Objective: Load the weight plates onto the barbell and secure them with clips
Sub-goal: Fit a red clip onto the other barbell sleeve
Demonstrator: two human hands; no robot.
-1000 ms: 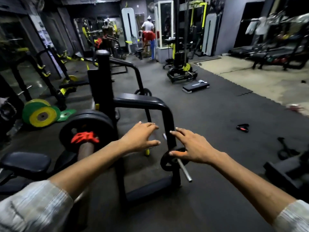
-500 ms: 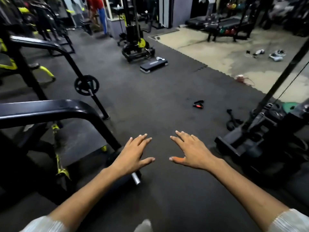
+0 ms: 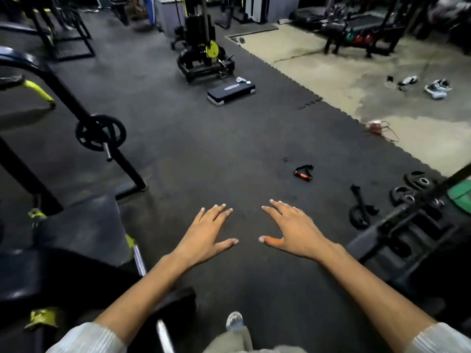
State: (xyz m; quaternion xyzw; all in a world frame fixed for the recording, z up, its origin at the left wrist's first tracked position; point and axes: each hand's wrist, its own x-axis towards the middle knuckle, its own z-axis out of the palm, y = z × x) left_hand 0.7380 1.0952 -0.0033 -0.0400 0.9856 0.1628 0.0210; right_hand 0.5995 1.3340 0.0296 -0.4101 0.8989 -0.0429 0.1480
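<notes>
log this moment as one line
left hand: open, empty | right hand: open, empty | plates: on floor at right, untouched

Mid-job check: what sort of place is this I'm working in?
A gym, apparently its free-weights area: a round black weight plate on a steel peg, small black weight plates piled at right, a black-and-grey step platform, and dark rubber jigsaw-edged floor mats.

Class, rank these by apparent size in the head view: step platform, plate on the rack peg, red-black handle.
Largest: plate and step platform, which look alike; the plate is nearer, so they are left unranked.
Smallest: handle.
</notes>
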